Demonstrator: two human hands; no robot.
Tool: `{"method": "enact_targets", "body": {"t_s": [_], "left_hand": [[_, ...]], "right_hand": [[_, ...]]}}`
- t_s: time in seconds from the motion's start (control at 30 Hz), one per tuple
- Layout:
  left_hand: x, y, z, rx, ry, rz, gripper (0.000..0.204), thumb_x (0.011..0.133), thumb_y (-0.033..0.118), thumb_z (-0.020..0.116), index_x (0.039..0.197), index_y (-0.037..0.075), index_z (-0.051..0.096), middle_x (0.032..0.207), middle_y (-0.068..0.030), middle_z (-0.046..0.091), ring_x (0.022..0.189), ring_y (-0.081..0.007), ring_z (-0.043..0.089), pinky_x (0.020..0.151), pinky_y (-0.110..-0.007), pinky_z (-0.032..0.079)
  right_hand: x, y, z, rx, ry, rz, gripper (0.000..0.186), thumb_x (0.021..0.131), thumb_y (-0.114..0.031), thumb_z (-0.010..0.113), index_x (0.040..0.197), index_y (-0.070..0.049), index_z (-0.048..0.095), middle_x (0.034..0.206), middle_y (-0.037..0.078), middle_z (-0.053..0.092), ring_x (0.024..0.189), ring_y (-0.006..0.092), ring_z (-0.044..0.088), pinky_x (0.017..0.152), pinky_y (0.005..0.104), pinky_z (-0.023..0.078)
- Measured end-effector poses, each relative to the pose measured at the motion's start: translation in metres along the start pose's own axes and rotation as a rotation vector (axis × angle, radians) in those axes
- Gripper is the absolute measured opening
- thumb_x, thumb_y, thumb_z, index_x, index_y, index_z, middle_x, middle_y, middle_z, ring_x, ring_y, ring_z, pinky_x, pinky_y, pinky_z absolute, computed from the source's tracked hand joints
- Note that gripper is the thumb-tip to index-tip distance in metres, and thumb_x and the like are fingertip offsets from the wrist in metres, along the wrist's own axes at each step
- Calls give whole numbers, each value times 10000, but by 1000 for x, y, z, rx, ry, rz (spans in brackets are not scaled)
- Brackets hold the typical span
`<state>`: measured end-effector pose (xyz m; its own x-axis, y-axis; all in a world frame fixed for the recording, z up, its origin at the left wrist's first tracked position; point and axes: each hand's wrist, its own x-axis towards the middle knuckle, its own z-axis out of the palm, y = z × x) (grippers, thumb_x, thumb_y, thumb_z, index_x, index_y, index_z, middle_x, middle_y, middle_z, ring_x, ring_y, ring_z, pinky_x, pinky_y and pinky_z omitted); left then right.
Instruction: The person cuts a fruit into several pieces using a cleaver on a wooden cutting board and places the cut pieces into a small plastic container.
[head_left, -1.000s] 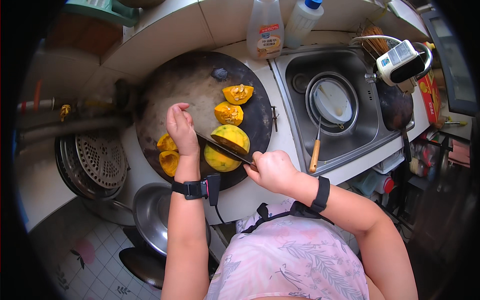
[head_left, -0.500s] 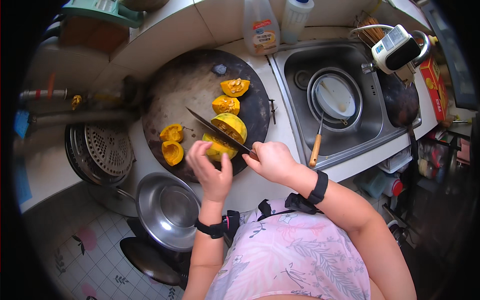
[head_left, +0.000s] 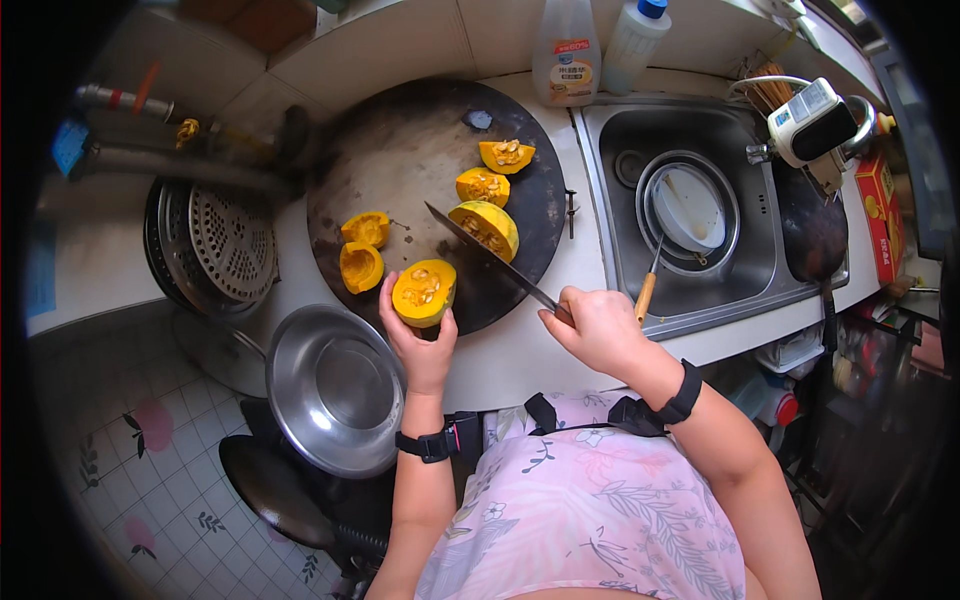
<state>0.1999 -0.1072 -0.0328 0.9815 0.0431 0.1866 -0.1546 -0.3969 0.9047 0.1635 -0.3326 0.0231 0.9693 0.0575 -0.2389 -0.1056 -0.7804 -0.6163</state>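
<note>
My left hand (head_left: 419, 350) is closed around a pumpkin piece (head_left: 424, 291), its cut face with seeds turned up, at the near edge of a round dark cutting board (head_left: 400, 130). In my right hand (head_left: 597, 328) is the handle of a kitchen knife (head_left: 485, 250), its blade slanting up and left over the board. Just beyond the blade sits another pumpkin piece (head_left: 487, 228), seeds showing. Two seeded wedges (head_left: 506, 155) lie farther off on the right of the board. On its left rest two hollowed-out pumpkin pieces (head_left: 361, 267).
A steel bowl (head_left: 345, 390) stands near the board's lower left. Perforated steel plates (head_left: 232, 240) lean at the left. To the right is a sink (head_left: 690, 130) holding nested bowls and a wooden-handled utensil (head_left: 648, 292). Two bottles (head_left: 567, 55) stand behind, and a wok (head_left: 812, 235) is at the far right.
My left hand has taken hold of the near pumpkin piece and tipped it cut face up, apart from the other. The knife has shifted away from it. The whole view has shifted slightly.
</note>
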Motion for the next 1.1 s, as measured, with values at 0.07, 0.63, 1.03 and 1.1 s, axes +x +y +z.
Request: {"method": "enact_targets", "body": {"t_s": [0.07, 0.63, 1.03, 1.1], "left_hand": [[-7, 2, -3, -207, -90, -65, 748, 661, -17, 636, 1320, 0, 283, 1300, -171, 381, 1190, -270, 430, 1016, -358, 339], [49, 35, 11, 804, -426, 204, 637, 642, 332, 727, 1156, 38, 493, 982, -132, 572, 895, -317, 549, 795, -408, 427], [11, 14, -19, 489, -272, 93, 710, 710, 205, 707, 1274, -42, 355, 1202, -191, 452, 1112, -340, 426, 931, -399, 364], [25, 26, -30, 199, -132, -34, 503, 828, 177, 595, 1243, -24, 395, 1209, -168, 470, 1124, -283, 444, 954, -361, 349]], "right_hand": [[-3, -1, -6, 21, -44, 14, 324, 806, -311, 592, 667, -20, 563, 584, 140, 594, 571, 321, 597, 563, 412, 474], [-18, -8, -28, 27, -50, 55, 314, 803, -290, 604, 654, -18, 555, 555, 137, 579, 542, 326, 587, 541, 416, 463], [-17, -18, -32, -76, -19, -88, 314, 801, -280, 609, 641, -26, 516, 538, 110, 578, 504, 295, 588, 505, 390, 469], [-17, -24, -30, -95, -31, -96, 312, 802, -279, 609, 642, -29, 512, 531, 109, 574, 494, 293, 586, 495, 385, 468]]}}
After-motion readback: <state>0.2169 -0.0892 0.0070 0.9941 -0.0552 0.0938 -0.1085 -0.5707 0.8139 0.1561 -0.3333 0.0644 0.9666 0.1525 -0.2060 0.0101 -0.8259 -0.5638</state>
